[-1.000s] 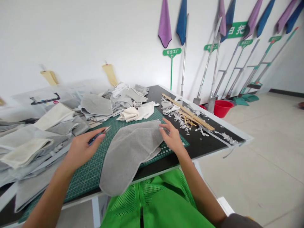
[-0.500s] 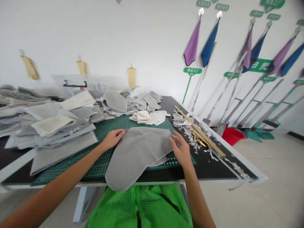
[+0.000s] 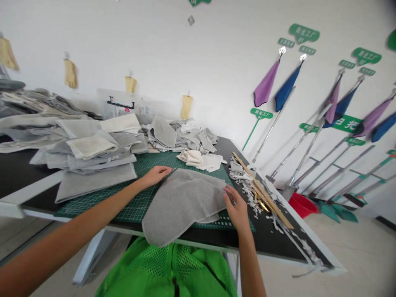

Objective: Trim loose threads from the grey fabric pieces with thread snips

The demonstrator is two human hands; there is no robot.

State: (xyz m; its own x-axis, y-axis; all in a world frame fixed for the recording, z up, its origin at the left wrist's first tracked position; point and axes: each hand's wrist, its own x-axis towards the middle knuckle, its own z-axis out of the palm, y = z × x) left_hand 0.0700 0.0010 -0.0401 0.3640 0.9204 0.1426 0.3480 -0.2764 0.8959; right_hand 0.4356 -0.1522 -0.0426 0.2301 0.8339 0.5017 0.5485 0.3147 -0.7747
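Observation:
A grey fabric piece (image 3: 182, 202), sewn in a rounded, mitten-like shape, lies on the green cutting mat (image 3: 142, 204), and its rounded end hangs over the table's front edge. My left hand (image 3: 157, 175) is at its upper left corner, thumb and finger pinched on a thin metal tool (image 3: 175, 169) whose tip reaches the fabric edge. The tool's kind is too small to make out. At the right end of the fabric, my right hand (image 3: 235, 204) has its thumb and fingers closed on the edge.
Stacked grey cloths (image 3: 93, 165) fill the left side. More fabric pieces (image 3: 182, 134) and a folded cream cloth (image 3: 201, 160) lie behind the mat. On the right are a wooden strip (image 3: 262, 192), gold-handled scissors (image 3: 261, 202) and white scraps (image 3: 250, 194). A red bucket (image 3: 303, 205) stands beyond.
The whole view has tilted and shifted with my head. Both hands stay at the same fabric piece; the metal tool's tip shows more clearly past my left fingers.

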